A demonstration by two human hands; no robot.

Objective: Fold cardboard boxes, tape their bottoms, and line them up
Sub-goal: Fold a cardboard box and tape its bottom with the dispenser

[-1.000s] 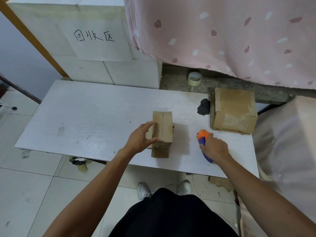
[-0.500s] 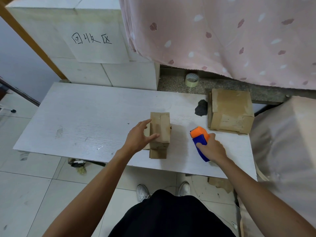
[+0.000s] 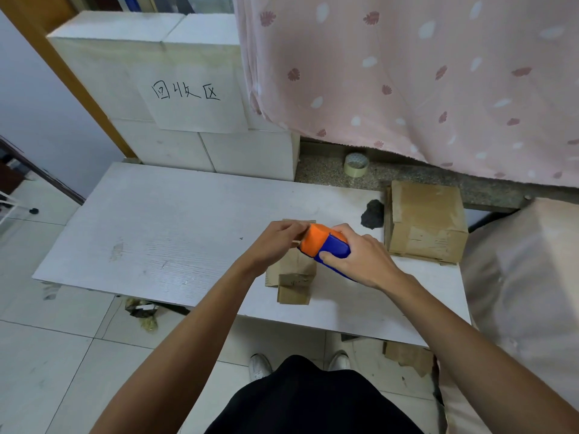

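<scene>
A small brown cardboard box (image 3: 293, 270) stands on the white table (image 3: 175, 233), a loose flap sticking out at its near end. My right hand (image 3: 360, 255) grips an orange and blue tape dispenser (image 3: 324, 247) and holds it over the box top. My left hand (image 3: 275, 242) is curled at the dispenser's orange end, fingertips pinching there; what they pinch is hidden. A larger folded cardboard box (image 3: 424, 222) sits at the table's right rear.
A roll of clear tape (image 3: 355, 164) lies on the stone ledge behind the table. A dark lump (image 3: 372, 214) sits beside the larger box. White blocks (image 3: 200, 89) with a paper sign stand at the back, a pink curtain (image 3: 423, 73) hangs on the right.
My right hand lifted the tape dispenser from the table and brought it left over the small box. My left hand left the box's side and rose to the dispenser's orange end.
</scene>
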